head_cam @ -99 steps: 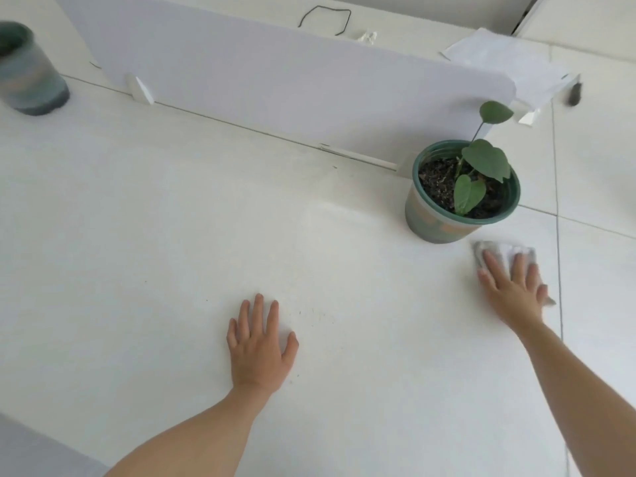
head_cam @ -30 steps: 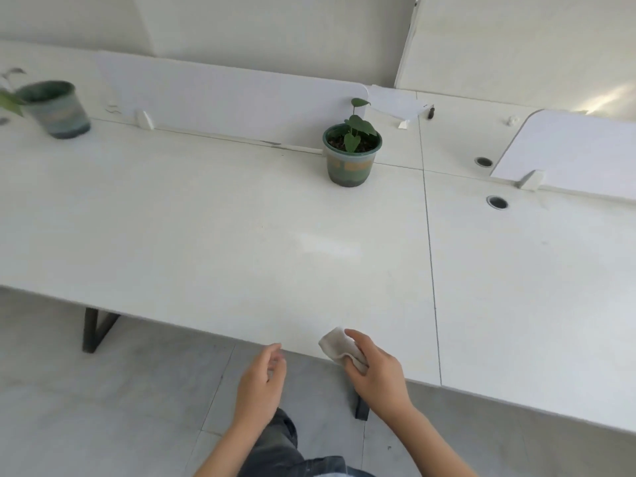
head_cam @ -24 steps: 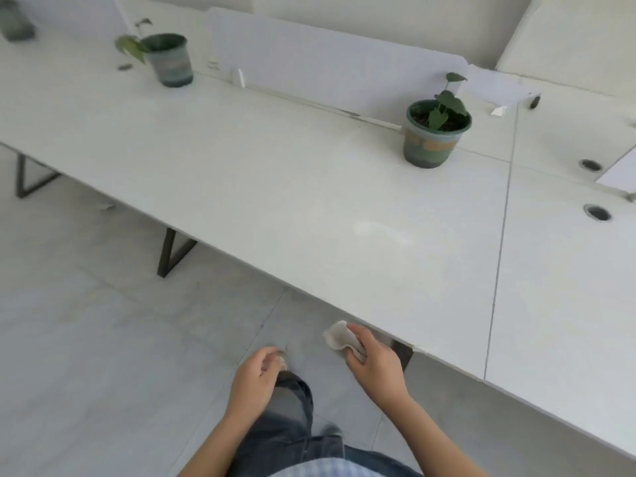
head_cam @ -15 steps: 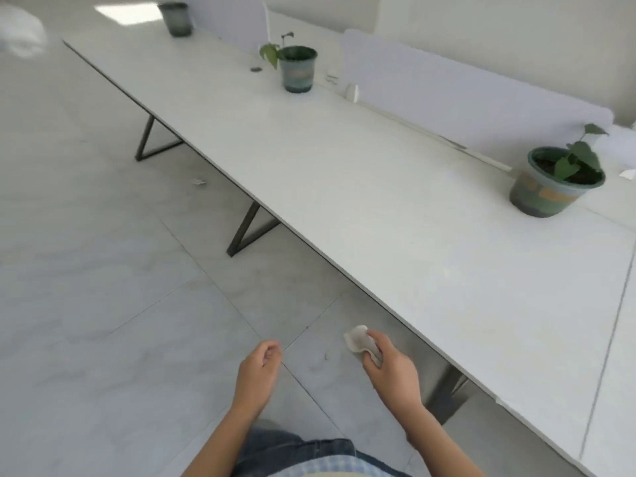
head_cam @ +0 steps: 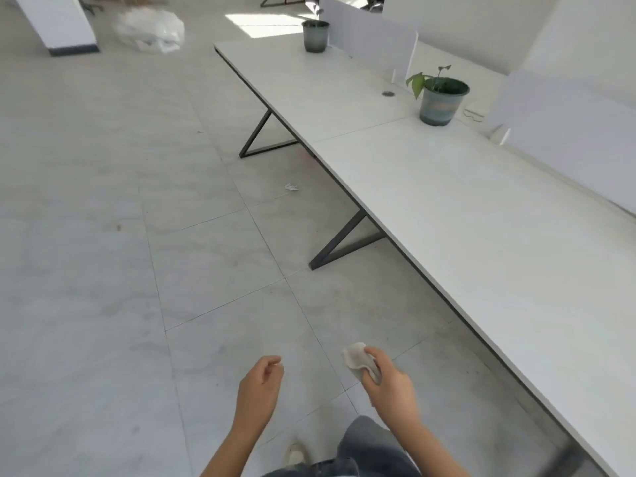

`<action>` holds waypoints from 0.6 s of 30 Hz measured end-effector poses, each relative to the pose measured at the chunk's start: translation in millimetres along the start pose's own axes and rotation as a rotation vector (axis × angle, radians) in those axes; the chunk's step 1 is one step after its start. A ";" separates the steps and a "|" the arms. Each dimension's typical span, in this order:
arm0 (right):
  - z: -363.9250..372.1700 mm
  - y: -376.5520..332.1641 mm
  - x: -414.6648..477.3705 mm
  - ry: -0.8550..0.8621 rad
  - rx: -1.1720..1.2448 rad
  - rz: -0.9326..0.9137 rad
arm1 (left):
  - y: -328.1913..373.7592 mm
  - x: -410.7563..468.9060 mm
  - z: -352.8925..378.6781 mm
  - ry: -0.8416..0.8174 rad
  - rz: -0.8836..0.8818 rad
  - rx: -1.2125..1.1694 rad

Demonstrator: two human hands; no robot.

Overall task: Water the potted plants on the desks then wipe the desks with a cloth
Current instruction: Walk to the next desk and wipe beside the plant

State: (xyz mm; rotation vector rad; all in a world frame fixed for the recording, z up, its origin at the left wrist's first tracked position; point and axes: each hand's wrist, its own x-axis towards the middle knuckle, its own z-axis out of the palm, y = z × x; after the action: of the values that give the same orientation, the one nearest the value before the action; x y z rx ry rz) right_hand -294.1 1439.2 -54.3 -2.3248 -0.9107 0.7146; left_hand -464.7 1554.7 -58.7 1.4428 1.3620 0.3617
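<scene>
Fingers, right: curled tight round a small crumpled cloth, thumb on top, the wad poking out ahead of the knuckles.
Right hand: held out in front at about waist level, over the floor and clear of the desk.
Fingers, left: loosely curled inward, thumb near the forefinger, nothing between them.
Left hand: hanging in the air beside the right, empty, over the floor tiles.
Legs: denim trousers and one light shoe at the bottom edge.
Desk: long white run stretching away on the right, dark angled legs beneath, white divider panels along its far side.
Nearer potted plant: green pot with a few leaves, standing on the desk by a divider.
Farther potted plant: darker pot near the desk's far end.
Floor: pale grey tiles, a scrap of litter near the desk legs.
</scene>
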 end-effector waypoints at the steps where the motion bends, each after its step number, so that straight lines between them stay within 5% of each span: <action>1: 2.6 -5.2 7.2 -0.013 -0.011 -0.001 | -1.6 5.3 -2.2 -0.009 -0.010 0.002; 8: 14.5 -45.9 90.3 -0.128 -0.076 -0.070 | 15.8 76.8 -22.7 0.094 -0.088 0.001; 18: -20.5 -131.1 291.2 -0.055 0.058 -0.138 | 121.3 229.9 -30.9 0.234 -0.042 -0.058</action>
State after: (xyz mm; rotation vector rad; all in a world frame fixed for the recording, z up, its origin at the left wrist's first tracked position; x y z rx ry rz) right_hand -154.9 1726.7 -35.5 -2.1779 -1.0489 0.7398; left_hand -355.7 1792.3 -45.3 1.3535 1.5535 0.5525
